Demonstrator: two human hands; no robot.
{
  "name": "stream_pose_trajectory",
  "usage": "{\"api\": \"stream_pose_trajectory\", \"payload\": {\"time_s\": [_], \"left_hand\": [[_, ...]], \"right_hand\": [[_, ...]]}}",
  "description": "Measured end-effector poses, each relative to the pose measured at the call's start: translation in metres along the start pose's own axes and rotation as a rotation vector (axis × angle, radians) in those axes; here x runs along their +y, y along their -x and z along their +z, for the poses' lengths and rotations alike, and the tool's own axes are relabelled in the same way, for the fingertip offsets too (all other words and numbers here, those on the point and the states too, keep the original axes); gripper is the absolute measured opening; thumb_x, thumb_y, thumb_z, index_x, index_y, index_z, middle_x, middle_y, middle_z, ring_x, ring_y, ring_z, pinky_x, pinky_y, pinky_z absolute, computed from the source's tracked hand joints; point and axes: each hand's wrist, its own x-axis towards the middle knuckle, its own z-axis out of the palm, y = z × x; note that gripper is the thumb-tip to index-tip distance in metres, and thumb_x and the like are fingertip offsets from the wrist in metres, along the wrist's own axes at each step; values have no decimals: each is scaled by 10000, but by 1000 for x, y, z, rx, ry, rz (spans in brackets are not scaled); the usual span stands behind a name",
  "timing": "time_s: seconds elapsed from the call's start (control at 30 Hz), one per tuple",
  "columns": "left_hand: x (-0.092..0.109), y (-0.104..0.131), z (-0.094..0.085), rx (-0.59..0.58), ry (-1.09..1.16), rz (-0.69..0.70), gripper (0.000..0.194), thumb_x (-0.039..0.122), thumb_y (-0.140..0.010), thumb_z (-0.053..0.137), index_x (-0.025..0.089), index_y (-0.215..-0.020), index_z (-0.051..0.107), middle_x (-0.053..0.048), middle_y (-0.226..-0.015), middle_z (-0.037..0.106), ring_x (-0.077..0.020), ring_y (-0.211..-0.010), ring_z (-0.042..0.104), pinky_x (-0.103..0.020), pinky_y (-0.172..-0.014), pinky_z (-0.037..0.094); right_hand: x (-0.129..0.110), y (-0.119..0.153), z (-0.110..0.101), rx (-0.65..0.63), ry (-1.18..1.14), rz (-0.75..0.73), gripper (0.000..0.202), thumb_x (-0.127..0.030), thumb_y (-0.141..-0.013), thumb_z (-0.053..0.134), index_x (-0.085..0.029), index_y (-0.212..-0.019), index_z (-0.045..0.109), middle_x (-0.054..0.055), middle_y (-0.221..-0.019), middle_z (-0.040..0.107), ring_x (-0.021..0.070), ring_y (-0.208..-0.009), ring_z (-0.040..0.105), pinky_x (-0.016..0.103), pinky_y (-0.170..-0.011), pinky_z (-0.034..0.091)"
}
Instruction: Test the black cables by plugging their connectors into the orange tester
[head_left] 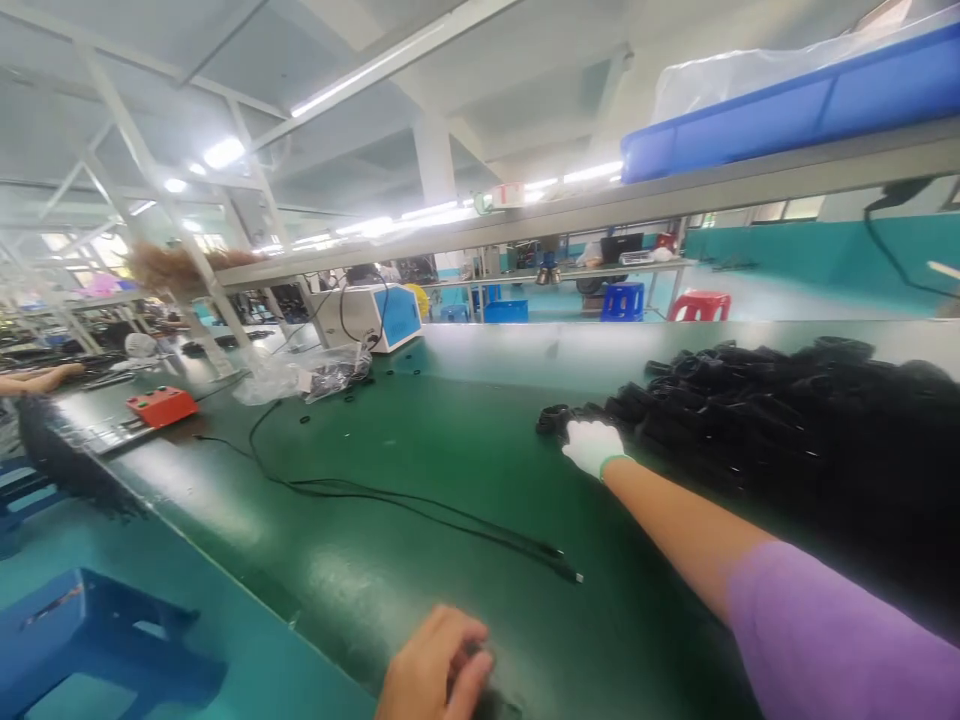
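My right hand (592,446), in a white glove with a green cuff, reaches out to the near-left end of a big heap of coiled black cables (739,415). Its fingers are closed over a small black coil (553,420) at the edge of that heap. Low in the view, my bare left hand (436,664) is curled, thumb close to the fingers. Something dark shows at its fingertips, too hidden and blurred to name. Between the hands and the left side, loose black cables (420,503) with metal plug ends lie stretched across the green tabletop (472,430).
Clear plastic bags (307,373) lie by a white and blue machine (371,318). A red-orange box (162,406) with buttons sits at the left. Overhead, a shelf holds a blue tray (787,105). Blue stool (90,640) at lower left; another person's arm (41,380) at far left.
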Motion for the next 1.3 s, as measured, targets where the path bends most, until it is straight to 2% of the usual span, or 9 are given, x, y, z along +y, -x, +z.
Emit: {"api": "stream_pose_trajectory", "payload": {"time_s": [0.1,0.2,0.27,0.37,0.57,0.8,0.93,1.1,1.3], "left_hand": [[-15,-29,-27,56,-108,-57,151,237,-883,512,237,-874,662,-29,-849,685,-205,-766,651,-307,-703,501],[-33,-61,-44,104,-216,-94,163,194,-906,479,188,-880,640,-49,-871,662,-222,-810,630,-370,-747,483],[-44,-77,-46,75,-259,-76,138,206,-913,512,164,-868,635,-40,-876,653,-207,-816,624,-390,-755,488],[-49,-93,-36,-9,-294,-7,138,252,-904,570,160,-979,640,-56,-1032,657,-224,-966,614,-438,-838,487],[-44,-92,-22,-115,-336,71,150,283,-884,603,159,-953,654,-60,-1046,664,-232,-975,617,-461,-858,482],[-53,-77,-76,76,-128,130,196,287,-922,550,149,-1040,623,-57,-1015,669,-212,-903,649,-425,-792,528],[-46,-102,-82,114,-99,157,258,295,-917,557,160,-1133,594,-80,-1132,637,-237,-975,632,-453,-822,521],[-30,-125,-49,-96,-198,166,218,287,-897,591,167,-1074,629,-71,-1099,659,-214,-916,647,-435,-807,528],[21,-76,-41,-93,-189,190,210,284,-951,474,177,-1031,637,-63,-1050,672,-227,-997,610,-456,-905,439]], "right_hand": [[-12,5,-6,-6,16,-26,332,-344,-899,562,-154,-1171,557,92,-1212,570,239,-1079,567,472,-918,463],[-33,33,-9,-52,-26,-149,301,-358,-916,528,-150,-1129,571,80,-1134,602,212,-1004,591,434,-877,480],[-47,59,-5,-149,-79,-257,250,-356,-933,491,-160,-1035,607,48,-994,640,161,-851,613,355,-781,503],[-62,94,6,-217,-112,-341,205,-314,-887,557,-154,-1000,617,52,-994,632,174,-870,595,342,-772,480],[-65,114,18,-203,-163,-314,168,-234,-900,507,-153,-1019,594,53,-999,614,183,-889,573,367,-820,438],[-61,136,10,-297,-327,-434,261,-90,-754,506,-190,-958,634,41,-903,645,156,-784,573,247,-664,397],[-67,172,10,-391,-398,-481,268,-86,-677,528,-189,-889,654,29,-861,670,154,-738,595,223,-596,406],[-68,206,6,-281,-388,-435,257,-89,-774,438,-223,-903,615,63,-872,653,203,-780,589,291,-674,408],[-49,219,-17,-179,-443,-418,222,-147,-859,362,-191,-957,556,69,-796,602,199,-733,551,311,-686,401]]}}
